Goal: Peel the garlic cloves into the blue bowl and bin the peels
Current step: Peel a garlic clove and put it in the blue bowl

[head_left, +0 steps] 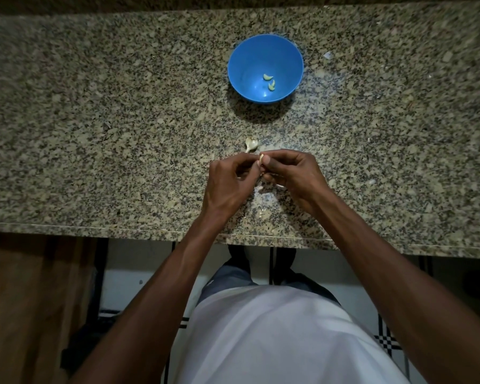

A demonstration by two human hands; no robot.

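Hands are meeting just above the near half of the granite table point(94, 134), at about 6 o'clock from the blue bowl point(243, 79). The left hand point(227, 181) and the right hand point(294, 176) are both curling their fingers and pinching one small garlic clove point(260, 161) between them; only a pale sliver of it is showing between the thumbs, so how much skin is remaining on it is hard to tell. Holding it from both sides is probably letting one hand steady the clove while the other is working the skin loose, and keeping it low over the table means any peel is dropping close by for gathering afterwards.

Pale scraps that look like loose peels point(265, 213) are lying on the table under and just nearer than the hands, faint against the speckled stone.

Just beyond the hands, at about 12 o'clock from them, the rest of the garlic bulb point(251, 144) is resting on the table with its stalk pointing toward the person, near enough for the next clove to be pulled off easily.

Farther on, the blue bowl is standing upright and well apart from the hands. Two peeled cloves point(269, 81), smooth, curved and pale yellow-green, are lying close together on its floor. Peeling therefore seems to be at an early stage, and no bin is showing.
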